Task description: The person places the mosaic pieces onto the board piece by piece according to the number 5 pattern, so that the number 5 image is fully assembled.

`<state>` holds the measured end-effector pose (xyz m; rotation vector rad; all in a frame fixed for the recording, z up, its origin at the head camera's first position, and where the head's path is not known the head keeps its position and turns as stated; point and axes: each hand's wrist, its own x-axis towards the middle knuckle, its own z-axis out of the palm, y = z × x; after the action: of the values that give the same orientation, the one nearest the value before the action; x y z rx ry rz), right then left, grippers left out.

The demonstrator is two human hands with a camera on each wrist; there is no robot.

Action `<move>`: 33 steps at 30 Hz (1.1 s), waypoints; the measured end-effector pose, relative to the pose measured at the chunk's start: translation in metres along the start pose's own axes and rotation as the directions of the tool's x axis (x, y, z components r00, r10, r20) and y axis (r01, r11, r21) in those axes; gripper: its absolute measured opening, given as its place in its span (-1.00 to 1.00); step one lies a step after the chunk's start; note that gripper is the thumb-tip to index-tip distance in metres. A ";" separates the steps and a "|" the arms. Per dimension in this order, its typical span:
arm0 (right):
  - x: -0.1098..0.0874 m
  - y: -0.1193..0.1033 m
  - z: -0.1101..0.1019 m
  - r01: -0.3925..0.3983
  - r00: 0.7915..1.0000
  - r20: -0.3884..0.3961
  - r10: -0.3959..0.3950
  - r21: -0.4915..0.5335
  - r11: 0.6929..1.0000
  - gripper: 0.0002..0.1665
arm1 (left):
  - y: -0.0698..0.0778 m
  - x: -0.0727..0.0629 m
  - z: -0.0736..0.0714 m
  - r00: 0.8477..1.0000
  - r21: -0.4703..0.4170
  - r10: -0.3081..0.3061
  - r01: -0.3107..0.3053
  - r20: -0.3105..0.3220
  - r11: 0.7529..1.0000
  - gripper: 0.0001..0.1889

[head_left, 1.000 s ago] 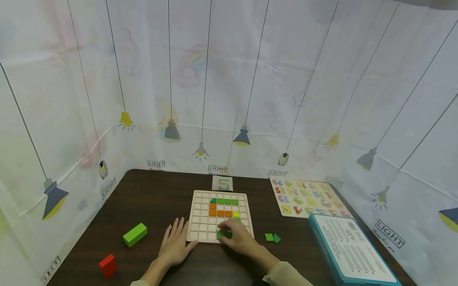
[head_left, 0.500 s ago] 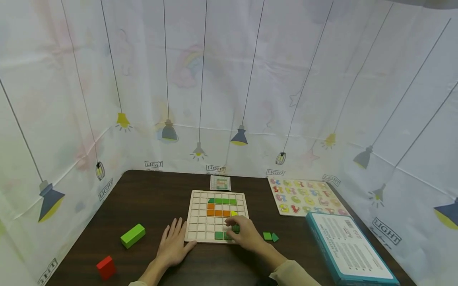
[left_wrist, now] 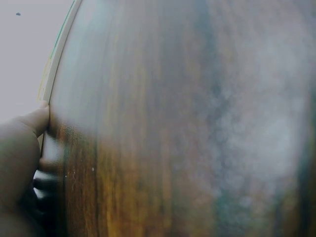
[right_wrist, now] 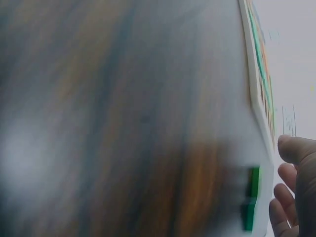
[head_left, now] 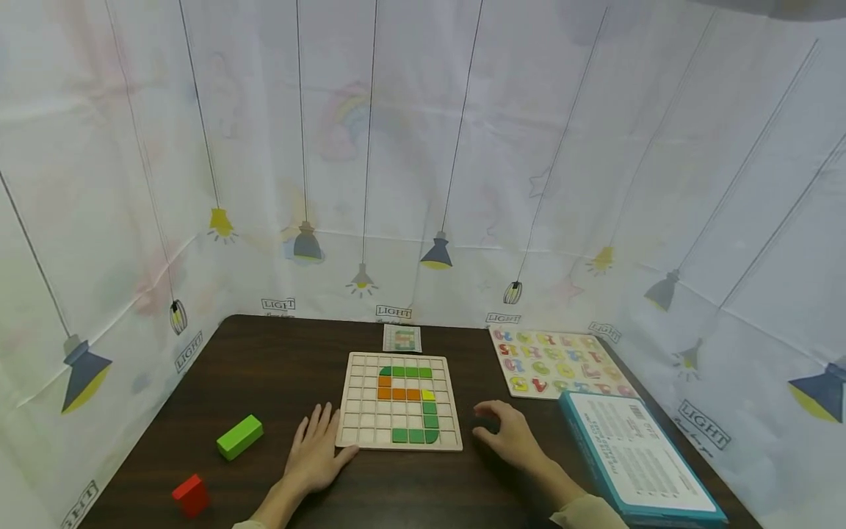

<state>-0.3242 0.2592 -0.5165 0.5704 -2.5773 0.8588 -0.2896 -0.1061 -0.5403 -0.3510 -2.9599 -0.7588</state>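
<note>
A square wooden grid board [head_left: 357, 404] lies mid-table. On it, green tiles [head_left: 415, 436], orange tiles [head_left: 399, 394] and a yellow tile [head_left: 428, 395] form a figure like a 5. My left hand [head_left: 316, 452] rests flat on the table, its thumb at the board's near left corner. To the right of the board, my right hand [head_left: 512, 437] hovers low with fingers loosely bent and nothing gripped. A green tile [right_wrist: 254, 181] and a darker green piece [right_wrist: 249, 215] show near its fingertips in the right wrist view; the hand hides them in the head view.
A small pattern card [head_left: 402, 339] lies behind the board. On the left are a light green block [head_left: 240, 437] and a red block [head_left: 192, 496]. A number puzzle board [head_left: 558, 364] and a blue-edged box [head_left: 648, 455] occupy the right side.
My right hand has left the board's lower right and moved right, over the loose green pieces. More green tiles now show in the board's lower right. My left hand stays put.
</note>
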 end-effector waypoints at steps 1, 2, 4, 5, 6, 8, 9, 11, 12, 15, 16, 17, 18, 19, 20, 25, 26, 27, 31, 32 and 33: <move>-0.003 0.004 -0.003 -0.006 1.000 -0.007 0.006 -0.015 1.000 -0.59 | 0.000 0.000 0.000 1.000 0.004 -0.001 0.001 0.002 1.000 -0.17; -0.005 0.007 -0.005 -0.011 1.000 -0.013 0.011 -0.032 0.999 -0.59 | 0.000 0.000 0.000 1.000 0.006 -0.001 0.001 0.005 1.000 -0.17; -0.010 0.013 -0.010 -0.032 0.999 -0.015 0.031 -0.053 0.998 -0.57 | -0.001 0.000 0.000 1.000 0.001 0.002 -0.002 0.010 1.000 -0.17; -0.012 0.016 -0.011 -0.044 0.999 -0.012 0.043 -0.057 0.997 -0.56 | -0.001 0.000 0.000 1.000 -0.003 0.004 -0.004 0.009 1.000 -0.17; -0.014 0.018 -0.013 -0.055 0.999 -0.006 0.054 -0.061 0.997 -0.53 | -0.002 0.000 0.000 1.000 -0.004 0.007 -0.006 0.007 1.000 -0.17; -0.017 0.021 -0.015 -0.068 0.998 0.015 0.069 -0.057 0.996 -0.48 | -0.002 0.000 0.000 1.000 -0.001 0.008 -0.008 0.001 1.000 -0.17; -0.018 0.023 -0.016 -0.075 0.997 0.026 0.076 -0.050 0.996 -0.46 | -0.002 0.000 0.000 1.000 -0.001 0.007 -0.007 -0.001 1.000 -0.17; -0.020 0.026 -0.017 -0.080 0.996 0.042 0.081 -0.033 0.996 -0.44 | -0.002 0.000 0.000 1.000 0.003 0.006 -0.006 -0.004 1.000 -0.17; -0.020 0.028 -0.018 -0.081 0.996 0.043 0.082 -0.025 0.996 -0.44 | -0.002 0.000 0.000 1.000 0.002 0.005 -0.005 -0.003 1.000 -0.17; -0.022 0.031 -0.019 -0.087 0.995 0.038 0.087 0.003 0.996 -0.46 | -0.002 0.000 0.000 1.000 -0.004 0.005 -0.005 -0.001 1.000 -0.17; -0.022 0.032 -0.019 -0.088 0.995 0.037 0.088 0.006 0.996 -0.47 | -0.001 0.000 0.000 1.000 -0.005 0.006 -0.006 -0.002 1.000 -0.17; -0.022 0.032 -0.019 -0.089 0.995 0.036 0.088 0.011 0.996 -0.47 | -0.001 0.000 0.001 1.000 -0.007 0.006 -0.006 -0.002 1.000 -0.17; -0.022 0.033 -0.019 -0.091 0.995 0.037 0.091 0.010 0.996 -0.48 | -0.001 -0.001 0.001 1.000 -0.009 0.007 -0.007 -0.002 1.000 -0.17; -0.022 0.033 -0.019 -0.096 0.995 0.039 0.095 0.008 0.995 -0.49 | -0.001 -0.001 0.001 1.000 -0.010 0.007 -0.007 -0.001 1.000 -0.17; -0.022 0.032 -0.019 -0.100 0.994 0.040 0.100 0.007 0.995 -0.50 | -0.001 -0.001 0.001 1.000 -0.013 0.006 -0.006 -0.001 1.000 -0.17; -0.022 0.031 -0.019 -0.149 0.988 0.039 0.149 0.010 0.989 -0.55 | -0.001 -0.002 0.000 1.000 -0.011 0.005 -0.005 -0.002 1.000 -0.17; -0.021 0.031 -0.019 -0.160 0.986 0.039 0.159 0.012 0.987 -0.55 | -0.001 -0.002 0.000 1.000 -0.008 0.005 -0.005 -0.003 1.000 -0.17; -0.021 0.031 -0.019 -0.169 0.985 0.040 0.169 0.013 0.985 -0.56 | -0.001 -0.002 -0.001 1.000 -0.009 0.008 -0.008 -0.005 1.000 -0.17; -0.021 0.031 -0.018 -0.183 0.983 0.036 0.182 0.013 0.983 -0.58 | 0.000 -0.002 -0.001 1.000 -0.004 0.012 -0.012 -0.006 1.000 -0.17; -0.021 0.031 -0.018 -0.179 0.983 0.035 0.178 0.016 0.984 -0.57 | -0.001 -0.002 -0.001 1.000 -0.007 0.016 -0.016 -0.008 1.000 -0.18; -0.021 0.030 -0.018 -0.173 0.984 0.035 0.173 0.020 0.985 -0.57 | 0.000 -0.002 -0.001 1.000 -0.007 0.017 -0.017 -0.009 1.000 -0.18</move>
<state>-0.3170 0.2983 -0.5271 0.3734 -2.6810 0.9427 -0.2880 -0.1073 -0.5398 -0.3720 -2.9430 -0.7665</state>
